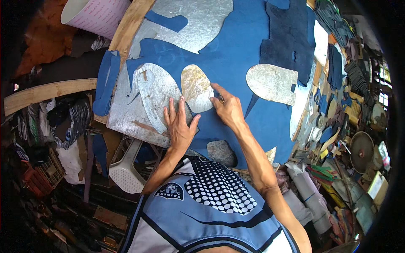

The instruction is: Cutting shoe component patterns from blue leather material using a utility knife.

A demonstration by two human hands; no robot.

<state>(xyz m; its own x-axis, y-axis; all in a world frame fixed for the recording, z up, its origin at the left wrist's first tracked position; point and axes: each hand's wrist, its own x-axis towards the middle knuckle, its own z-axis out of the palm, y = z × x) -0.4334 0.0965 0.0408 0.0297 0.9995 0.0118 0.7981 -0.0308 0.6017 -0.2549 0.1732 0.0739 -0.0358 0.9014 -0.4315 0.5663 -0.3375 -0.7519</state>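
Now: oval plate [195,87] on blue sheet [240,38], between left fingers [182,110], right fingers [221,90].

Pale lettering [169,195] on the badge [168,189] of the jersey [168,215]; repeated pink print [93,19] on a pale cylinder [110,17].

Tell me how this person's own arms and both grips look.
The left grip and right grip are ungloved, and no wristbands show. The arms have no long sleeves. The shirt looks sleeveless: grey-blue and black, with white dots and a dark badge.
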